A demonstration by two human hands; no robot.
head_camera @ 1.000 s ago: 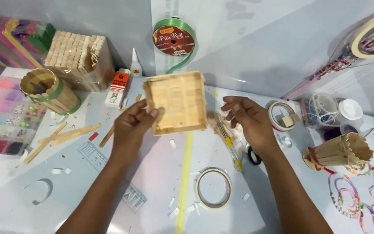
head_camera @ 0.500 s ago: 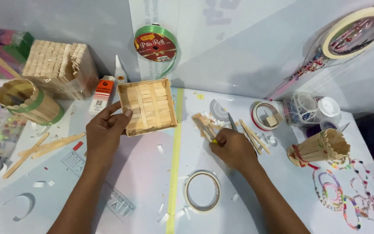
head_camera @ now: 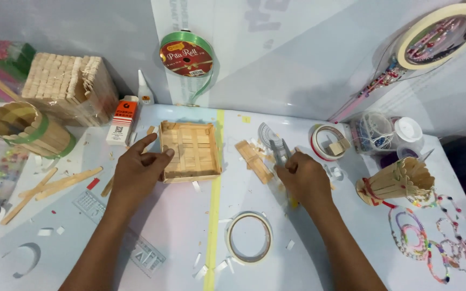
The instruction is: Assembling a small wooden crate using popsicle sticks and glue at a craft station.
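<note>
Stick tray [head_camera: 190, 151]: square, shallow, built from flat wooden sticks, lying flat on the white table [head_camera: 319, 253] left of the yellow tape line [head_camera: 214, 205], open side up. Left hand [head_camera: 136, 172] grips its left edge, thumb on the near corner, index finger stretched along the side, other fingers curled. Right hand [head_camera: 306, 180] sits well apart to the right of the tape line, closed around a grey metal tool [head_camera: 280, 151] whose tip sticks out past the knuckles; what kind of tool, cannot tell. Small stack of loose sticks [head_camera: 253, 160] lies between tray and right hand, just beside the tool. Tape roll [head_camera: 249, 237] lies flat near the front edge, right of the yellow line. Orange glue bottle [head_camera: 123, 118] lies left of the tray, near a block of stacked sticks [head_camera: 66, 86] and a stick cup with green band [head_camera: 28, 129]. More loose sticks [head_camera: 60, 183] lie left of the left hand. Far right: stick cone [head_camera: 397, 180] with bead strings [head_camera: 443, 237] beside it. Green ribbon spool [head_camera: 186, 54] hangs on the back wall.
</note>
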